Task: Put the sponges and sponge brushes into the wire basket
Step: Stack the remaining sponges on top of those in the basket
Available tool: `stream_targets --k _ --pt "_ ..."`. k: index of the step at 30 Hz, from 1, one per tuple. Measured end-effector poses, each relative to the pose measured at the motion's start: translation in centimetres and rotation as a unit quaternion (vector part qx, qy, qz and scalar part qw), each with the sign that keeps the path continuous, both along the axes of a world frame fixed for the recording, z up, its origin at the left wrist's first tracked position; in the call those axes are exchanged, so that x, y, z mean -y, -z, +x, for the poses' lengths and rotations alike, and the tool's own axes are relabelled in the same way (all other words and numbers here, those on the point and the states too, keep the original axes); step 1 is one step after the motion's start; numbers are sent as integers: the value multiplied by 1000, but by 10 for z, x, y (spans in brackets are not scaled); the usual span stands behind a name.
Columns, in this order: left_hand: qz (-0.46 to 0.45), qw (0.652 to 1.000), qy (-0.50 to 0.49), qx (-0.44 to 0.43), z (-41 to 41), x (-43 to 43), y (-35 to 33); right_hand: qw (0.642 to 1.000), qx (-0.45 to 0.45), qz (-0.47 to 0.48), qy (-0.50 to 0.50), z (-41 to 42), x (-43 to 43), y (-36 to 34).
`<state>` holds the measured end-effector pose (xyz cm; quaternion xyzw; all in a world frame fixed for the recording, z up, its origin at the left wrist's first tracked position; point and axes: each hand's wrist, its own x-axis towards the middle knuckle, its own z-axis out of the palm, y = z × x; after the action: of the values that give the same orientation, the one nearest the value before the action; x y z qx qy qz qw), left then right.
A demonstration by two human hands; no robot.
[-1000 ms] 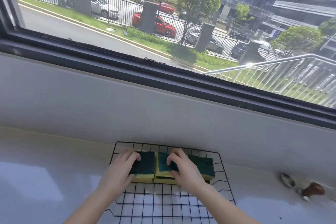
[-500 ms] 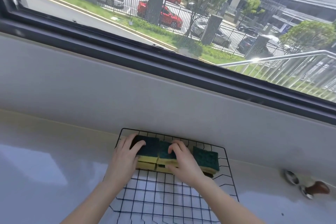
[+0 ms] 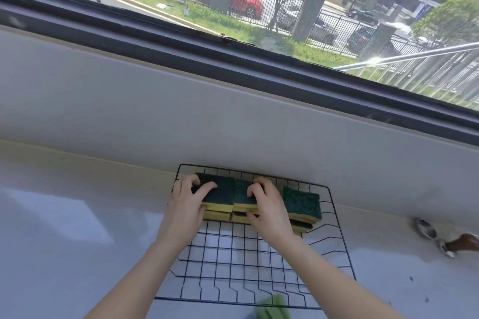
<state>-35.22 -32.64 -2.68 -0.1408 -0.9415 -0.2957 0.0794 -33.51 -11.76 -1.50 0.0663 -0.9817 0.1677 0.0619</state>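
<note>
A black wire basket (image 3: 334, 235) stands on the white counter against the wall. Along its far side lie yellow sponges with dark green scrub tops, stacked two high in three piles. My left hand (image 3: 186, 210) grips the left sponge pile (image 3: 220, 193), fingers curled over its top. On the middle sponge pile (image 3: 242, 195) my right hand (image 3: 267, 211) is closed, thumb at its front. The right sponge pile (image 3: 302, 202) lies untouched beside that hand. A blurred green object (image 3: 272, 309), maybe a sponge brush, shows at the bottom edge in front of the basket.
A metal tool with a brown wooden handle (image 3: 445, 239) lies on the counter to the right of the basket. A low grey wall (image 3: 233, 122) and a dark window frame rise just behind the basket. White counter (image 3: 77, 241) stretches to the left.
The view has tilted down, so the basket sits higher in the frame. Both hands stay on the sponges, which have shifted slightly toward the basket's far left corner.
</note>
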Motion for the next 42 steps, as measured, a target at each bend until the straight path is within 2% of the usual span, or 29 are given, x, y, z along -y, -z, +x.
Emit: stream_targets --k 8,14,20,23,26,28,31,34,42 --pt "-9 1000 12 -15 0 3 1 995 -24 -79 52 61 11 7" --pt "-30 999 15 -14 5 1 1 997 -7 -74 30 68 4 -1" --pt "-35 999 15 -11 6 -1 -1 999 32 -3 -21 57 -7 -1" --pt "-37 999 11 -8 7 -2 -1 1000 5 -3 -20 58 -7 -2" --pt "-14 1000 4 -10 7 -1 1 998 -40 -50 -6 69 -7 2" --pt "13 1000 -11 -5 6 -2 1 996 -6 -86 1 75 -8 6" --pt "8 1000 -16 -10 7 -3 1 986 87 -142 27 75 -9 16" --pt "-1 999 -12 -39 9 -2 1 981 145 -124 30 72 -9 27" --pt "-9 999 2 -41 8 -2 0 979 179 -96 12 68 -12 40"
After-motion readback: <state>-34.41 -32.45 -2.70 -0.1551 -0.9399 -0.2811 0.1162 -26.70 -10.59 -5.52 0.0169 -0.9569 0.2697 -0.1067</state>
